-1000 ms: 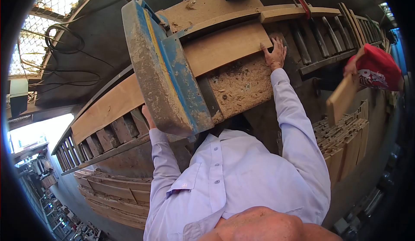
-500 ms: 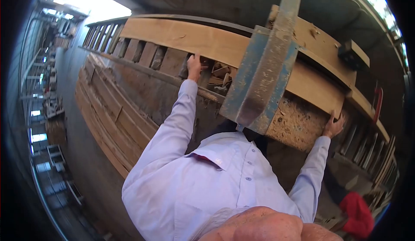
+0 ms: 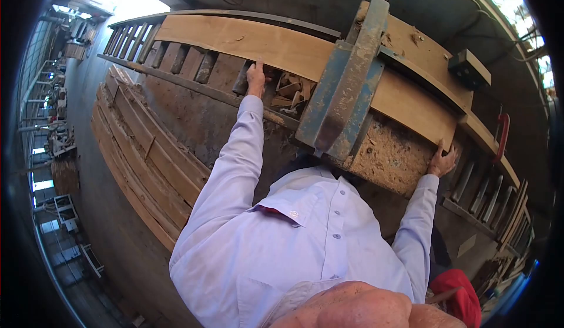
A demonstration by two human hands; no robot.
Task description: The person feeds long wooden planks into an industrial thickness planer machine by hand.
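Note:
A long flat wooden board (image 3: 247, 38) lies across a roller table and passes under the blue metal guard of a machine (image 3: 346, 99). My left hand (image 3: 256, 80) is at the board's near edge, left of the guard, with its fingers curled; the fingertips are partly hidden, so its grip is unclear. On the right of the guard, my right hand (image 3: 442, 160) holds the near corner of the board's end, thumb on top. Below that end is a machine bed (image 3: 393, 157) covered in sawdust.
Long rough planks (image 3: 141, 151) are stacked at the left. Metal rollers (image 3: 484, 194) stand at the right, near a red clamp (image 3: 503, 137). A dark box (image 3: 470, 69) sits behind the fence. Red cloth (image 3: 458, 295) shows at the lower right.
The view has shifted slightly, so machine and board appear a little further left. Both hands keep about the same places along the board. The red cloth appears lower and further left.

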